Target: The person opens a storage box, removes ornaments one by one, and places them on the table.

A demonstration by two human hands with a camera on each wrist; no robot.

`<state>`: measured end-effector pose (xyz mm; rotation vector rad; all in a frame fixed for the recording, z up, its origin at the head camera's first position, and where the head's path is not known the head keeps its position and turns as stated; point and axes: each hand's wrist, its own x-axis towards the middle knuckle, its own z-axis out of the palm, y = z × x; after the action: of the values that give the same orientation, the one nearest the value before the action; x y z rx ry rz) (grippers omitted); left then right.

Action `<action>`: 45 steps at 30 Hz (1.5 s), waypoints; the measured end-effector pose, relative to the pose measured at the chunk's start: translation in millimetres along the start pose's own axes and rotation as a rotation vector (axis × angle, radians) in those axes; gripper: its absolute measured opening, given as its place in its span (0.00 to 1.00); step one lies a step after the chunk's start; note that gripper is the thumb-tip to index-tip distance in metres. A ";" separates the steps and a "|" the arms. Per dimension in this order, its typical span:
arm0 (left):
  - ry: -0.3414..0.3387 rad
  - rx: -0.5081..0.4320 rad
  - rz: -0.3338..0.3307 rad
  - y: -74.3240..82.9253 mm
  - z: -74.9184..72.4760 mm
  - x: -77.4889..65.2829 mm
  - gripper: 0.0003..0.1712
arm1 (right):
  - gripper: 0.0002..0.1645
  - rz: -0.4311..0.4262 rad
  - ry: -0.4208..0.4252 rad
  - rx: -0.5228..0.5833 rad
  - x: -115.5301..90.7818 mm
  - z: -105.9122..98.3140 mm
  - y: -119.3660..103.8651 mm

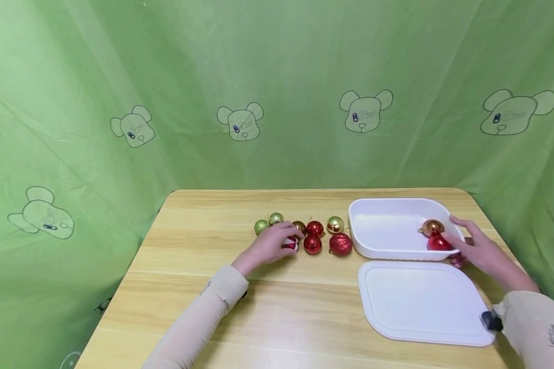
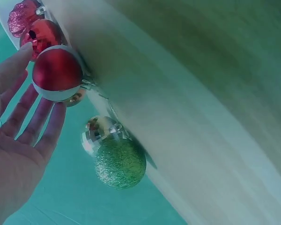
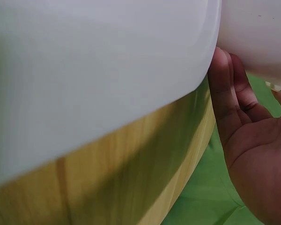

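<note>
My left hand (image 1: 270,243) is around a red-and-white Christmas bauble (image 2: 58,72) on the table; its fingers are spread beside the bauble, with the thumb apart from it. Two green baubles (image 1: 261,226) lie beyond that hand, one of them shiny. Close to its right are shiny red baubles (image 1: 312,244) and a brownish-gold one (image 1: 299,226). At the right, my right hand (image 1: 482,253) holds the end wall of a white box (image 1: 383,225), thumb over the rim and fingers outside. Inside the box lie a copper bauble (image 1: 432,227) and a red bauble (image 1: 438,242).
The box's white lid (image 1: 424,302) lies flat in front of it. A glittery red bauble (image 1: 340,244) and a gold one (image 1: 335,224) sit just left of the box. Behind the wooden table (image 1: 203,220) hangs a green curtain (image 1: 295,61).
</note>
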<state>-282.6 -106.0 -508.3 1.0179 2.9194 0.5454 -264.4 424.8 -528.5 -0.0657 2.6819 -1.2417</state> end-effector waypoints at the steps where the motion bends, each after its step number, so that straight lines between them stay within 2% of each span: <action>1: 0.003 -0.001 0.001 0.2 -0.4 0.3 0.26 | 0.50 0.001 0.000 -0.001 0.1 -0.2 0.0; 10: 0.018 -0.009 0.031 13.3 -9.0 10.4 0.27 | 0.50 -0.004 0.002 -0.013 1.6 0.8 2.0; 19: 0.020 -0.058 0.092 45.7 -9.5 39.3 0.24 | 0.51 0.003 -0.006 -0.018 2.6 -0.6 0.5; 26: 0.042 -0.055 0.166 77.9 3.3 73.3 0.25 | 0.48 -0.016 0.009 -0.026 1.9 -1.2 2.4; 33: 0.042 -0.133 0.229 108.6 23.3 105.8 0.26 | 0.46 -0.044 0.027 -0.004 2.7 2.0 6.5; 38: 0.028 -0.184 0.211 132.0 35.7 129.0 0.27 | 0.46 -0.037 0.030 0.005 2.1 1.8 8.2; 45: -0.029 -0.156 0.180 167.4 50.1 160.6 0.28 | 0.46 -0.025 0.014 0.007 1.2 0.0 5.3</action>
<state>-302.8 129.3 -483.4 1.2621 2.7246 0.7430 -265.4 428.1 -532.7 -0.0899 2.6962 -1.2634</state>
